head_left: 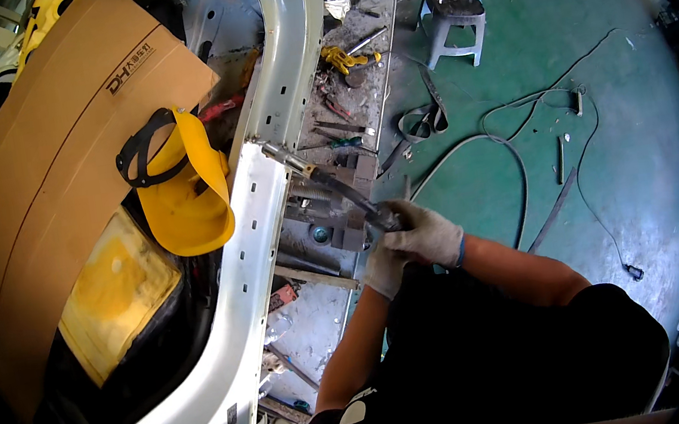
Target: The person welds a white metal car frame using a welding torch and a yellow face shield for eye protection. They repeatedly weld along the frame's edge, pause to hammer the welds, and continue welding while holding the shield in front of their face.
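My right hand (428,234), in a light work glove, is closed around the dark handle of a welding torch (338,188). The torch slants up and left, and its metal nozzle end is at the white car door-frame panel (257,210). Whether the tip touches the metal I cannot tell. Just below and against the right hand is my left hand (384,270), also gloved and curled; its fingers are mostly hidden. A yellow face shield (186,203) with a black headband lies left of the panel, partly on a large cardboard sheet (69,137).
Pliers-like yellow tools (342,59) and other hand tools litter a grimy ledge (359,14) beyond the panel. A grey stool (453,22) stands on the green floor, where cables (514,154) and a strap (430,112) lie. A yellowed pad (116,287) sits inside the car body.
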A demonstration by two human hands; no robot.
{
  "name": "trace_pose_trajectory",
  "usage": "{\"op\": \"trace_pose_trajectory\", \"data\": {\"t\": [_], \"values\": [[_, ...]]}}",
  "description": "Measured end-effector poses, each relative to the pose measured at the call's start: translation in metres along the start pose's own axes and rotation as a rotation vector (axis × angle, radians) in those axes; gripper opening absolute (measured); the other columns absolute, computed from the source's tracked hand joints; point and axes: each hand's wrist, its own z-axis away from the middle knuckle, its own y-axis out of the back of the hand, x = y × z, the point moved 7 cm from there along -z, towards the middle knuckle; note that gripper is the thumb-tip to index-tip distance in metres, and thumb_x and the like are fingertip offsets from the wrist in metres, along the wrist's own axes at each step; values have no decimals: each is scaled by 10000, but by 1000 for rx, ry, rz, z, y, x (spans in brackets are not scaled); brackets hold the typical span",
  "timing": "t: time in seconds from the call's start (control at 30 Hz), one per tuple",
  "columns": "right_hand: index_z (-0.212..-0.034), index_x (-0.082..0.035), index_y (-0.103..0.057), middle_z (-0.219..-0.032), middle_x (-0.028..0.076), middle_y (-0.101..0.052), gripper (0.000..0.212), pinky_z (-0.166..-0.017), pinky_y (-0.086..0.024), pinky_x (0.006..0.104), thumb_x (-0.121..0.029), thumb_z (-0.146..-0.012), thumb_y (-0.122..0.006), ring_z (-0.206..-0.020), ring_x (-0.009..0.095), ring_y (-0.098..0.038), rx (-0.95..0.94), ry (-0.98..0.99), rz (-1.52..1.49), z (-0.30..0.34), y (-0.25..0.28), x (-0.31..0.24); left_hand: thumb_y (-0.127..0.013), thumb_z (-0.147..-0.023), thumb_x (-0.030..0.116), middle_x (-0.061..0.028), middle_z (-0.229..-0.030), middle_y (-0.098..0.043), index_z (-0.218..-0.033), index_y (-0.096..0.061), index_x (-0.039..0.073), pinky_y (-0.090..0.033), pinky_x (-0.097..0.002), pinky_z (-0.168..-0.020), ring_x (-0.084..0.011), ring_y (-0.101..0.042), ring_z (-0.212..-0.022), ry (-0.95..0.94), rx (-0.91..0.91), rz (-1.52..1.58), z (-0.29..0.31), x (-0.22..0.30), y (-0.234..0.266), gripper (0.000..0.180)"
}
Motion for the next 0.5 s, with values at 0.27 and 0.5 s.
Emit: {"op": "trace_pose_trajectory", "data": {"t": [0.27,0.5], "values": [[-1377,15,-547,-1200,195,-708,523,-1020,-523,387,-255,-972,-739,-1153,269,-682,292,152,259,-14,0,-17,-419,-1107,598,-67,-1412,-591,-1486,-518,122,-515,-356,-1068,-236,-568,-1344,119,-23,287,-40,38,-9,617],[-1408,15,-580,-1254,250,-710,675,-1047,-525,437,-482,-967,-701,-1212,415,-665,299,234,711,-19,50,-41,-204,-912,929,-189,-883,-688,-1098,-675,71,-521,-449,-582,-315,-648,-671,466,11,219,-49,24,-2,996]]}}
